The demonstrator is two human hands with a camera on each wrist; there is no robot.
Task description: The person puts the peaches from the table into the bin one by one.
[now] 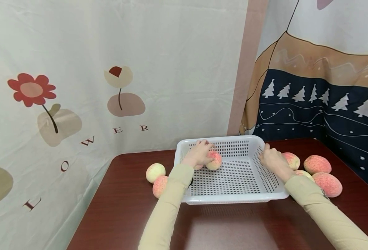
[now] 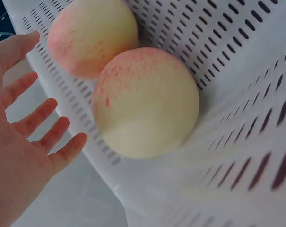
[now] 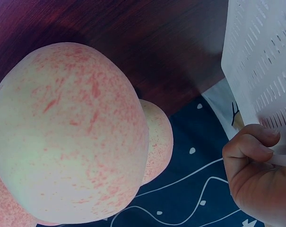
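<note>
A white perforated basket (image 1: 234, 199) stands on the dark red table (image 1: 124, 215). My left hand (image 1: 199, 154) is inside its far left corner, next to a pink-yellow peach (image 1: 215, 160). In the left wrist view that hand (image 2: 24, 142) is open with fingers spread, a little apart from two peaches (image 2: 145, 101) (image 2: 93, 35) lying against the basket wall (image 2: 237, 142). My right hand (image 1: 274, 159) grips the basket's right rim; in the right wrist view its fingers (image 3: 249, 142) curl over the rim (image 3: 261, 61). A large peach (image 3: 67, 132) lies close beside that hand.
Two peaches (image 1: 155, 172) (image 1: 160, 185) lie on the table left of the basket. Several more (image 1: 317, 164) (image 1: 327, 184) (image 1: 291, 160) lie to its right. Printed cloth hangs behind the table: a flower pattern (image 1: 30, 90) at left, dark blue with trees (image 1: 327, 100) at right.
</note>
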